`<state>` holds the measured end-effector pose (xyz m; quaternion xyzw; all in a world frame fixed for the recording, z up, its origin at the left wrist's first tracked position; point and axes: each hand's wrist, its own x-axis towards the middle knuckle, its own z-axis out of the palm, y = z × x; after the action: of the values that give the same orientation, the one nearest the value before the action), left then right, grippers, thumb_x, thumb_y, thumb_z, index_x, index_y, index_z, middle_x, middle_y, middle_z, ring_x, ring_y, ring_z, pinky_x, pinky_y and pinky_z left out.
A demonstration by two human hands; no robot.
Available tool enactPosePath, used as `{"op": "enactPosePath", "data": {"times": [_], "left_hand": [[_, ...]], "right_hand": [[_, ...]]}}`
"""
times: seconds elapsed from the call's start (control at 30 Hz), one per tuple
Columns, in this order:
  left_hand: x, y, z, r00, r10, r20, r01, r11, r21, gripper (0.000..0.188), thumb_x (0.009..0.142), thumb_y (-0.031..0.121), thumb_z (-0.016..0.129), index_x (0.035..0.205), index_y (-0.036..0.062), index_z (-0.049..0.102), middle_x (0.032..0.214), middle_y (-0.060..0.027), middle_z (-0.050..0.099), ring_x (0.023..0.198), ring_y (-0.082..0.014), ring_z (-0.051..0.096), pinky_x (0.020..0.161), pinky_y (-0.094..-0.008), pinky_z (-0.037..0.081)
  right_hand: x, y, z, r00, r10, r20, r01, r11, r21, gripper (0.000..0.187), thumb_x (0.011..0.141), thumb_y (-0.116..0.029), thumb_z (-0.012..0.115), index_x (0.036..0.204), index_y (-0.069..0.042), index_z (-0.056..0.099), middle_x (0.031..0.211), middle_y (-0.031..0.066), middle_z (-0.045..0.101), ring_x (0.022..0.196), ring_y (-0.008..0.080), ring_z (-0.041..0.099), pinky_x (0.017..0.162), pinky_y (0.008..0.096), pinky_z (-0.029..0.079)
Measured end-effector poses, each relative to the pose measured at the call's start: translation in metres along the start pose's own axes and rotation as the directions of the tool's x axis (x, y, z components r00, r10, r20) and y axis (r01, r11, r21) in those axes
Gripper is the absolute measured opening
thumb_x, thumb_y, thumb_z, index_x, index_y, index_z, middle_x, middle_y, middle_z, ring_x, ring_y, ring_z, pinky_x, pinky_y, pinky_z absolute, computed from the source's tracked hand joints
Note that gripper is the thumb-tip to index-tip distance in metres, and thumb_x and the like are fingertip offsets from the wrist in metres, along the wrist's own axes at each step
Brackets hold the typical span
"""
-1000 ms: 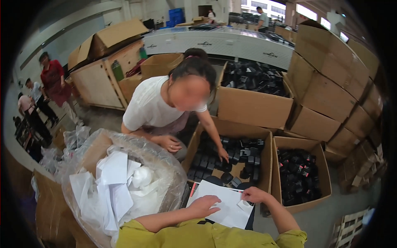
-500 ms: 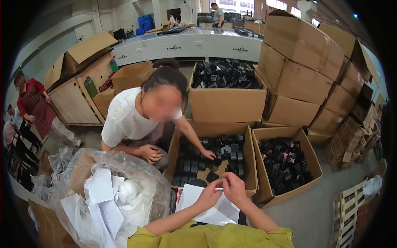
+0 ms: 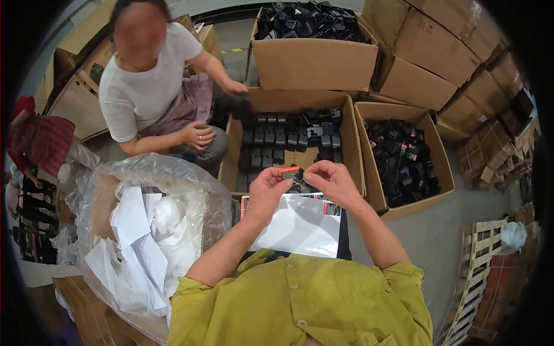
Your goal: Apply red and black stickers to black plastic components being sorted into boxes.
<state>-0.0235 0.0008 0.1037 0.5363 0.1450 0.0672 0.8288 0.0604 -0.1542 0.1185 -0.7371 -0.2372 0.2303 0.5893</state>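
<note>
My left hand [image 3: 266, 189] and my right hand [image 3: 333, 180] meet above my lap and together pinch a small black part with a red label [image 3: 294, 175]. Under them lies a white sheet [image 3: 300, 228] on a dark board across my knees. Just beyond my hands stands an open cardboard box [image 3: 240, 140] with rows of black parts [image 3: 283, 138]. A person in a white shirt [image 3: 141, 92] sits opposite at the left, one hand [image 3: 235, 87] on that box's far corner.
A second open box of black parts with red labels [image 3: 402, 158] stands at my right, a third [image 3: 314, 55] behind. Stacked closed cartons [image 3: 438, 63] fill the far right. A plastic-lined bin of white paper scraps [image 3: 144, 230] is at my left. Wooden pallets [image 3: 479, 277] lie at lower right.
My view has dropped lower and closer to the boxes. My hands have come up off the white sheet and now hold the small black part between them.
</note>
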Motion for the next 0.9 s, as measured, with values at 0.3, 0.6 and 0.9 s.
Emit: {"op": "enactPosePath", "data": {"times": [0.3, 0.6, 0.9], "left_hand": [[0.022, -0.027, -0.012, 0.937, 0.304, -0.171, -0.133, 0.764, 0.632, 0.060, 0.074, 0.006, 0.060, 0.125, 0.0000, 0.030, 0.124, -0.0150, 0.038, 0.110, -0.0209, 0.042, 0.094, -0.0329, 0.034], [0.027, -0.096, -0.036, 0.915, 0.070, 0.397, -0.401, 0.039, 0.915, 0.041, 0.071, 0.024, 0.063, 0.104, 0.0026, 0.051, 0.106, -0.0114, 0.052, 0.110, -0.0260, 0.042, 0.098, -0.0467, 0.020], [0.042, -0.096, -0.030, 0.951, -0.038, 0.306, -0.303, 0.057, 0.951, 0.039, 0.067, 0.026, 0.065, 0.095, 0.0014, 0.054, 0.099, -0.0108, 0.058, 0.098, -0.0252, 0.053, 0.095, -0.0437, 0.025]], "right_hand": [[0.026, 0.043, -0.025, 0.976, -0.020, -0.217, 0.063, 0.979, 0.192, 0.006, 0.078, -0.007, 0.058, 0.074, -0.002, 0.056, 0.066, -0.0055, 0.050, 0.060, 0.0014, 0.043, 0.052, 0.0169, 0.035], [0.070, 0.239, -0.078, 0.961, 0.140, -0.237, -0.212, 0.926, -0.312, 0.035, 0.070, -0.010, 0.061, 0.103, -0.006, 0.050, 0.077, 0.0071, 0.056, 0.068, 0.0192, 0.055, 0.062, 0.0297, 0.044], [0.135, 0.366, -0.030, 0.920, 0.327, 0.218, -0.025, 0.602, -0.798, 0.079, 0.068, -0.016, 0.066, 0.131, -0.011, 0.019, 0.113, 0.0149, 0.045, 0.105, 0.0305, 0.043, 0.083, 0.0375, 0.042]]}}
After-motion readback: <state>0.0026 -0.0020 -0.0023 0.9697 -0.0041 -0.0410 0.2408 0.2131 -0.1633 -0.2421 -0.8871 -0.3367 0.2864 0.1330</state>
